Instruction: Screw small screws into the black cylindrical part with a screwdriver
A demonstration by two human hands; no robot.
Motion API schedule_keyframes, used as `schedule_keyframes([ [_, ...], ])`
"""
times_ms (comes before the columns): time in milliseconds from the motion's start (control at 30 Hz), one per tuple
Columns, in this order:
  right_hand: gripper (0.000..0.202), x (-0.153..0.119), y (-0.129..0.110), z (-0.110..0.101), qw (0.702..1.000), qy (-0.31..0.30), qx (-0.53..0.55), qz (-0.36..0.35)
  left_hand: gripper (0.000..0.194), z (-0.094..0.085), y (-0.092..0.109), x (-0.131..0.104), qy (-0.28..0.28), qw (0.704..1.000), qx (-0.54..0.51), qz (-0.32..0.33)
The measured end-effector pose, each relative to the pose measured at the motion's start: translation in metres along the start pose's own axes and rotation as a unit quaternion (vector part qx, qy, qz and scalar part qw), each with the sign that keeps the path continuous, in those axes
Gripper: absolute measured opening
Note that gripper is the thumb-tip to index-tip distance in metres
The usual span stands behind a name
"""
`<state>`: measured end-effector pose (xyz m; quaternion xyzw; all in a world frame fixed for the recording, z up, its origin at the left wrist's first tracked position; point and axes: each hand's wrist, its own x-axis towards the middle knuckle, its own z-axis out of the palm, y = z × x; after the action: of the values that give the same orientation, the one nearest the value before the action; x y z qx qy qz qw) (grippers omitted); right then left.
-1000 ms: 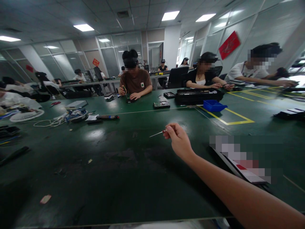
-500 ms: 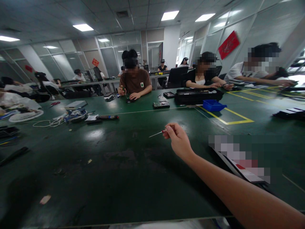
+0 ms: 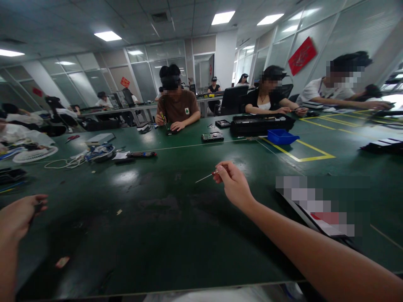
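**Left hand (image 3: 19, 217) enters, dark item (image 3: 38, 206) in grip**

Fingers curl closed around it; well to its right, the right hand (image 3: 234, 182) pinches a red-handled screwdriver (image 3: 204, 178) over the table (image 3: 157, 251), shaft pointing leftward; both hands are now occupied.

The left hand (image 3: 22, 216) is a bit blurry, and the left side cuts off part of its arm. Its fingers hide most of a dark thing (image 3: 38, 206), so you can't tell what that is. The right hand (image 3: 234, 182) covers most of the red handle (image 3: 215, 173) of a screwdriver (image 3: 204, 178), and the tip is too tiny to make out. The right arm (image 3: 299, 239) runs off the edge. Blurry squares hide much of a white thing (image 3: 327, 229). A person (image 3: 15, 130) far left is cut off too.
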<state>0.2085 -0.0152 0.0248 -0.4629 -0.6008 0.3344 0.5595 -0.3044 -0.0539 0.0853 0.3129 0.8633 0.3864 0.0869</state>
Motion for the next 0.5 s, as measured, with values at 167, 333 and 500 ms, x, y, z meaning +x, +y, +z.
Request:
schedule_keyframes([
  [167, 0.026, -0.001, -0.005, -0.001, 1.0, -0.014, -0.021, 0.001, 0.02, 0.037, 0.04, -0.011, -0.113, 0.982, -0.144, 0.044],
  [333, 0.028, -0.002, -0.006, 0.0, 0.999, -0.014, -0.037, 0.002, 0.03, 0.077, 0.09, -0.063, -0.241, 0.943, -0.135, 0.187],
  [500, 0.024, -0.002, -0.007, -0.001, 1.0, 0.005, -0.023, -0.007, 0.037, 0.121, 0.137, -0.136, -0.39, 0.881, -0.188, 0.191],
])
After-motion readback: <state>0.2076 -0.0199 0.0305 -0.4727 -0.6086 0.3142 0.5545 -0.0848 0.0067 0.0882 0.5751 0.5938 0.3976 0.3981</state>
